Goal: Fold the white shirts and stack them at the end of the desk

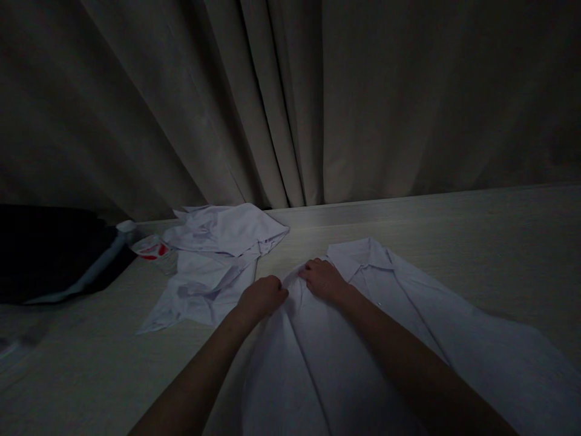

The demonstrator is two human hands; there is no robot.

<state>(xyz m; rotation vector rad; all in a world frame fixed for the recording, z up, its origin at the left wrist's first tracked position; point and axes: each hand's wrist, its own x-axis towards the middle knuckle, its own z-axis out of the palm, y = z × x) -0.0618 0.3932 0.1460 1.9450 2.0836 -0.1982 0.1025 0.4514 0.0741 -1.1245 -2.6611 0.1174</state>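
Head view, white shirt (408, 339) shoulder pinched under fingers (313, 272)

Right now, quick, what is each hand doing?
Left hand: closed, pinching the shoulder fabric of the white collared cotton shirt lying flat on the table.
Right hand: closed on the same shirt, beside the collar.

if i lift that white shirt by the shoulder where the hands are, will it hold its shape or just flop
The white shirt will probably flop: it lies flat and creased where the left hand and right hand pinch it. It looks thin, so likely light. On the smooth table it may slide when pushed rather than bunch.
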